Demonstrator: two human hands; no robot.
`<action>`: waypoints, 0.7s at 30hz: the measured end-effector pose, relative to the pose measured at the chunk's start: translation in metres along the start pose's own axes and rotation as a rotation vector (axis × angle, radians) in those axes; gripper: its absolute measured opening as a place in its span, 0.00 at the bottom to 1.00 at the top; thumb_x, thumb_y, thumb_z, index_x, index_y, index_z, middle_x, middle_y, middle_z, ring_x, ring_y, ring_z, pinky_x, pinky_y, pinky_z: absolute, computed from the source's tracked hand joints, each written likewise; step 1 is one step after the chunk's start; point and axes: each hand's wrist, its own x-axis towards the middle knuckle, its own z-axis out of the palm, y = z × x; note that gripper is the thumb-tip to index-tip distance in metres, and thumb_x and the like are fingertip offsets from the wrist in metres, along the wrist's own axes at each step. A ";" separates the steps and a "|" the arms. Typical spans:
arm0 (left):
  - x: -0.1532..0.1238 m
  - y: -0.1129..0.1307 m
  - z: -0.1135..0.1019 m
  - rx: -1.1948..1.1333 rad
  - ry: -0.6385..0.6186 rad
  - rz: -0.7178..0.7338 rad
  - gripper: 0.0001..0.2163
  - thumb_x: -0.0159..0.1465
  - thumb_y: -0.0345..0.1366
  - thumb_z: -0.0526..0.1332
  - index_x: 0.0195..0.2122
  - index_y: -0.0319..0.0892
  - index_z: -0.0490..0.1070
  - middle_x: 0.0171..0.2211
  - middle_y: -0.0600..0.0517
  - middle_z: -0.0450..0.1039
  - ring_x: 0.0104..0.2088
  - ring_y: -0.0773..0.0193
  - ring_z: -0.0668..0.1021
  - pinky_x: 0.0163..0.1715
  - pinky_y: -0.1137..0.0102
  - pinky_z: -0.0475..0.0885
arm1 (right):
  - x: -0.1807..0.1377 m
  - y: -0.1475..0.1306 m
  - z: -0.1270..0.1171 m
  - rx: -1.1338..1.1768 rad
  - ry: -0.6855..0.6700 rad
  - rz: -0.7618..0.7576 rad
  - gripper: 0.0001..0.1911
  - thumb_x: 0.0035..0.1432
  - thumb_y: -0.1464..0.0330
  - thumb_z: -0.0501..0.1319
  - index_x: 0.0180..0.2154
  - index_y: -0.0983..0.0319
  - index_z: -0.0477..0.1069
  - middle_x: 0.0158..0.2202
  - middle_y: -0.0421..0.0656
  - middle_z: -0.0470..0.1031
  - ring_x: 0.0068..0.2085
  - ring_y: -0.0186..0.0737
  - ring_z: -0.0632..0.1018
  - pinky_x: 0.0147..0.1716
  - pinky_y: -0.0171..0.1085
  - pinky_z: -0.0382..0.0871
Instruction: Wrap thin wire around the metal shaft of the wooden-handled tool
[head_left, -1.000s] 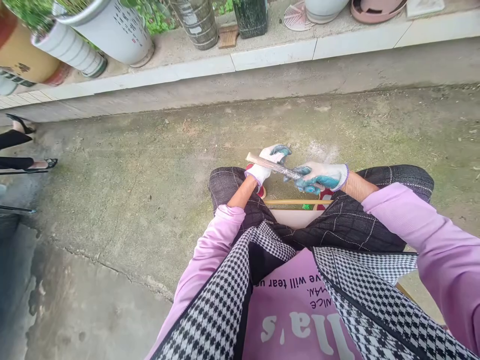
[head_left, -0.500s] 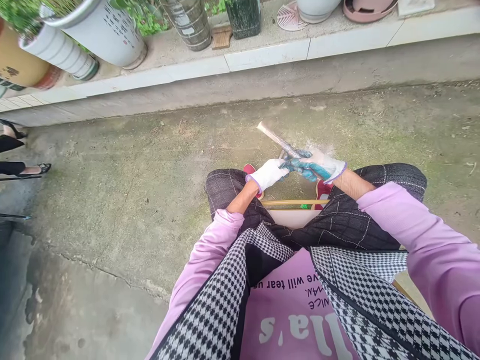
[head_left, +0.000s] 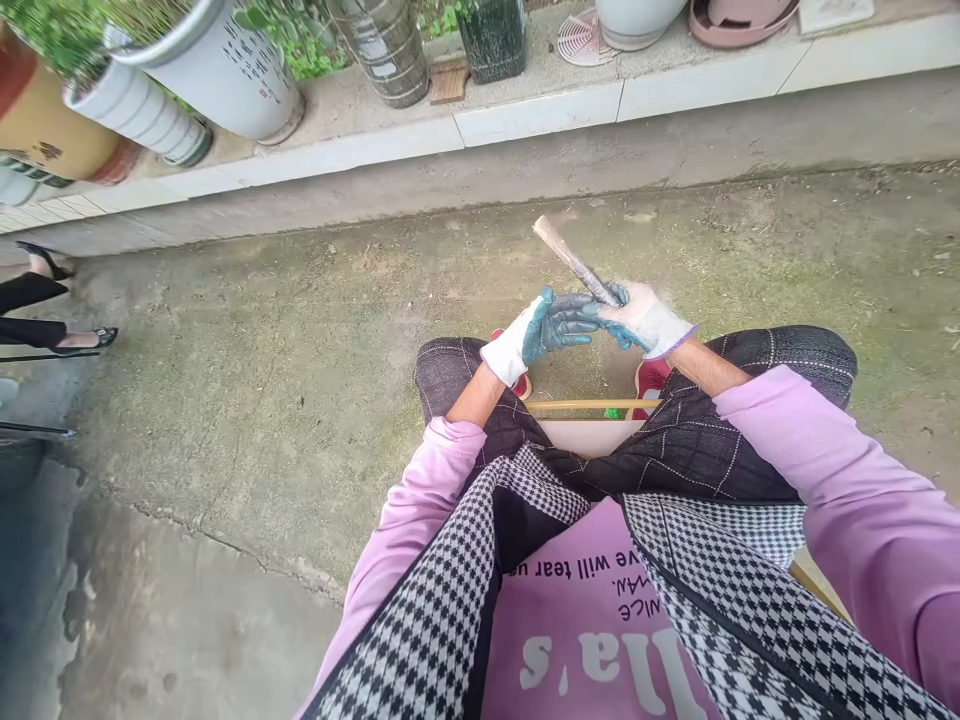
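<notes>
Both my hands wear white gloves with teal palms and meet above my knees. My right hand [head_left: 643, 320] is closed round the lower end of a thin grey stick [head_left: 571, 258], which points up and to the left over the concrete. My left hand [head_left: 541, 336] has its fingers stretched out flat, palm up, fingertips touching the right hand just below the stick. I sit on a low wooden stool [head_left: 592, 408], its front rail showing between my legs.
A raised ledge [head_left: 525, 110] runs along the far side, carrying several plant pots [head_left: 217, 70], dark containers and a pink basin [head_left: 739, 18]. Another person's legs and black shoes [head_left: 82, 340] are at the left edge. Cracked, mossy concrete ground [head_left: 247, 400] lies all around.
The stick has swung from lying across both hands to pointing up and away in my right hand alone. My left hand let go of it and opened flat.
</notes>
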 end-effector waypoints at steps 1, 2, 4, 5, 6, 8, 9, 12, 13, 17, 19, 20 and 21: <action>-0.001 -0.003 0.001 -0.003 -0.020 -0.012 0.35 0.77 0.72 0.64 0.56 0.41 0.88 0.53 0.33 0.92 0.62 0.41 0.92 0.62 0.54 0.88 | 0.001 0.002 0.001 -0.029 0.011 -0.025 0.18 0.50 0.59 0.75 0.35 0.54 0.67 0.23 0.33 0.67 0.22 0.34 0.68 0.19 0.35 0.65; -0.001 -0.006 0.002 -0.004 -0.036 -0.021 0.35 0.76 0.73 0.64 0.56 0.42 0.88 0.53 0.34 0.92 0.62 0.41 0.92 0.62 0.53 0.88 | 0.002 0.004 0.001 -0.051 0.019 -0.044 0.17 0.51 0.59 0.74 0.35 0.54 0.67 0.23 0.33 0.68 0.23 0.35 0.69 0.20 0.35 0.66; -0.001 -0.011 0.003 -0.003 -0.063 -0.033 0.35 0.73 0.74 0.66 0.59 0.46 0.88 0.52 0.36 0.93 0.61 0.41 0.92 0.62 0.53 0.89 | 0.005 0.007 0.000 -0.084 0.035 -0.062 0.16 0.51 0.58 0.72 0.34 0.54 0.67 0.23 0.34 0.68 0.23 0.36 0.70 0.21 0.36 0.66; 0.000 -0.012 0.003 -0.001 -0.074 -0.041 0.36 0.72 0.74 0.67 0.61 0.47 0.88 0.52 0.37 0.93 0.60 0.41 0.93 0.61 0.52 0.89 | 0.006 0.009 -0.001 -0.100 0.042 -0.063 0.15 0.51 0.58 0.71 0.34 0.54 0.68 0.23 0.34 0.68 0.24 0.36 0.70 0.22 0.36 0.66; 0.000 -0.013 0.002 0.001 -0.081 -0.048 0.36 0.71 0.74 0.68 0.62 0.48 0.88 0.52 0.37 0.93 0.59 0.41 0.93 0.61 0.52 0.89 | 0.007 0.009 -0.001 -0.115 0.045 -0.060 0.14 0.51 0.59 0.71 0.34 0.54 0.68 0.23 0.34 0.68 0.24 0.37 0.71 0.23 0.36 0.66; 0.001 -0.013 0.002 -0.009 -0.074 -0.045 0.36 0.71 0.74 0.68 0.63 0.47 0.87 0.52 0.37 0.93 0.59 0.41 0.93 0.61 0.52 0.89 | 0.009 0.009 -0.003 -0.120 0.049 -0.047 0.14 0.50 0.59 0.71 0.35 0.55 0.70 0.23 0.35 0.69 0.25 0.37 0.71 0.23 0.36 0.67; 0.002 -0.012 0.002 -0.024 -0.053 -0.025 0.36 0.72 0.73 0.68 0.63 0.46 0.86 0.53 0.37 0.92 0.60 0.42 0.93 0.61 0.53 0.88 | 0.009 0.008 -0.004 -0.102 0.050 -0.041 0.14 0.50 0.60 0.71 0.36 0.55 0.71 0.24 0.35 0.70 0.25 0.38 0.72 0.23 0.37 0.68; 0.000 -0.007 0.005 -0.083 0.037 0.064 0.35 0.78 0.70 0.64 0.65 0.42 0.84 0.60 0.35 0.91 0.65 0.45 0.91 0.65 0.55 0.86 | 0.007 0.003 -0.005 -0.013 0.056 -0.050 0.16 0.49 0.60 0.70 0.39 0.56 0.74 0.27 0.38 0.75 0.24 0.37 0.72 0.22 0.38 0.69; -0.002 -0.005 0.006 -0.095 0.063 0.081 0.35 0.79 0.69 0.62 0.66 0.41 0.83 0.62 0.35 0.90 0.66 0.46 0.90 0.67 0.56 0.85 | 0.007 0.002 -0.005 0.006 0.053 -0.053 0.17 0.48 0.60 0.71 0.40 0.57 0.74 0.28 0.38 0.76 0.24 0.37 0.72 0.21 0.37 0.69; -0.010 0.001 0.012 -0.093 0.100 0.076 0.34 0.83 0.66 0.58 0.69 0.39 0.82 0.65 0.34 0.88 0.70 0.47 0.88 0.70 0.56 0.84 | 0.005 0.002 -0.003 -0.041 0.001 -0.041 0.17 0.47 0.59 0.72 0.38 0.56 0.72 0.25 0.38 0.72 0.24 0.41 0.74 0.21 0.38 0.68; -0.013 0.000 0.013 -0.084 0.076 0.080 0.31 0.84 0.63 0.59 0.68 0.40 0.83 0.67 0.35 0.87 0.72 0.47 0.87 0.71 0.56 0.84 | 0.006 0.006 -0.002 -0.077 -0.018 -0.047 0.17 0.46 0.60 0.73 0.37 0.55 0.71 0.26 0.39 0.74 0.26 0.42 0.76 0.22 0.39 0.71; -0.012 0.000 0.013 -0.078 0.058 0.085 0.29 0.84 0.61 0.60 0.66 0.41 0.83 0.68 0.36 0.87 0.73 0.47 0.86 0.71 0.56 0.84 | 0.007 0.008 -0.002 -0.081 -0.021 -0.056 0.18 0.46 0.60 0.73 0.37 0.56 0.71 0.27 0.39 0.74 0.27 0.43 0.77 0.24 0.39 0.72; -0.012 -0.002 0.012 -0.071 0.043 0.091 0.28 0.83 0.60 0.61 0.65 0.43 0.84 0.69 0.37 0.86 0.74 0.47 0.85 0.72 0.56 0.83 | 0.008 0.010 -0.002 -0.076 -0.022 -0.064 0.19 0.45 0.61 0.73 0.38 0.56 0.71 0.28 0.40 0.75 0.28 0.43 0.78 0.25 0.39 0.73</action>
